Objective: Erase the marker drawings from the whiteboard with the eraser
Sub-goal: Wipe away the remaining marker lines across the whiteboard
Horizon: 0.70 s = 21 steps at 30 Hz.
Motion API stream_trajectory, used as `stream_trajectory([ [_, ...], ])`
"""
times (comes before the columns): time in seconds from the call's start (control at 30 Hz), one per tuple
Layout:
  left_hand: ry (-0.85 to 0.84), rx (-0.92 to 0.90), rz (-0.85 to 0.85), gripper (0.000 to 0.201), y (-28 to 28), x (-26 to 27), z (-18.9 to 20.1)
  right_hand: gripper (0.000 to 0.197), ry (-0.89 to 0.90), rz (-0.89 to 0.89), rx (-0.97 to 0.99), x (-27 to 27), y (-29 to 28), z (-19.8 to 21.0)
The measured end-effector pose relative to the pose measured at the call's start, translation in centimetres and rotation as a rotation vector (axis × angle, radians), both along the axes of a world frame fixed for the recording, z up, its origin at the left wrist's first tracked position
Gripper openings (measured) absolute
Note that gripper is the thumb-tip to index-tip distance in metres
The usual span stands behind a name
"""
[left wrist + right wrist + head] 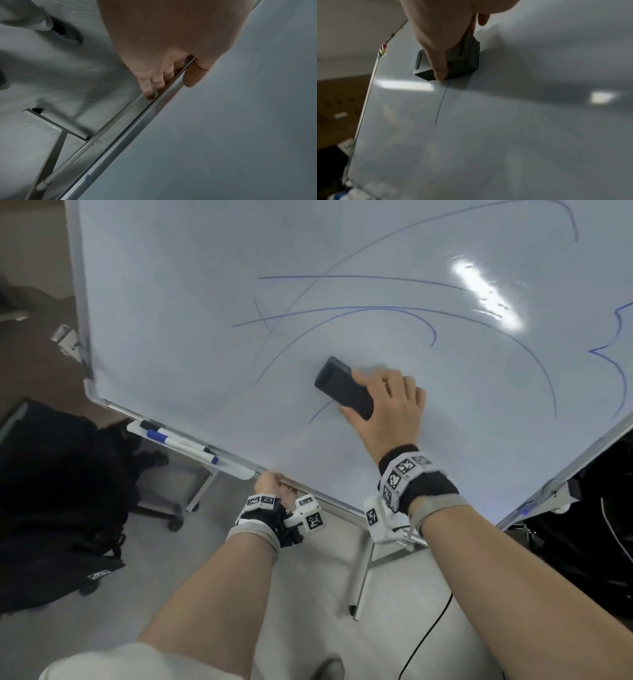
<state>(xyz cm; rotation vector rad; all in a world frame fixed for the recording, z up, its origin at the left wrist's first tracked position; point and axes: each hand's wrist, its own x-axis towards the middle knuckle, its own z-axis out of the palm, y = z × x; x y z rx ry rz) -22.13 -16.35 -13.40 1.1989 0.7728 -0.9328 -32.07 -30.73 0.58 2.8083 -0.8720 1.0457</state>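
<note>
Head view: right hand [387, 405] gripping eraser [344, 387] mid-whiteboard [205, 285], left hand [270, 482] clasping its bottom edge.

floor [219, 546]: pale grey | black bag [58, 501]: left | stand legs [363, 573]: metal

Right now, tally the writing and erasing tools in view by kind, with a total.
Erasers: 1, the eraser, gripped by the right hand against the whiteboard.
Markers: 2, on the tray: a blue marker and a black marker.
Total: 3.
</note>
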Motion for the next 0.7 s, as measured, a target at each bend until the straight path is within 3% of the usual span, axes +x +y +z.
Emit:
stream_trajectory([
  [0.1,0.054,-0.164,0.085,0.008,0.7,0.7,0.7,0.054,0.143,0.122,0.032,0.9,2.5,-4.5],
  [0.2,0.021,-0.17,-0.018,0.005,1.6,1.7,0.8,0.055,0.303,0.198,0.072,1.2,4.5,-7.2],
  [0.33,0.017,-0.177,-0.017,0.025,2.0,2.9,0.4,0.055,0.159,0.079,0.058,2.6,3.6,-4.3],
  [0.47,0.021,-0.147,0.033,0.019,2.5,4.1,0.2,0.055,0.028,0.03,0.043,5.1,3.3,-1.2],
  [0.53,0.013,-0.107,0.031,0.028,3.4,5.8,-0.1,0.055,0.03,0.054,0.029,6.0,3.9,-1.3],
  [0.7,0.081,-0.041,-0.032,0.08,6.0,10.1,-6.2,0.054,0.005,0.08,0.0,8.3,5.7,-1.2],
])
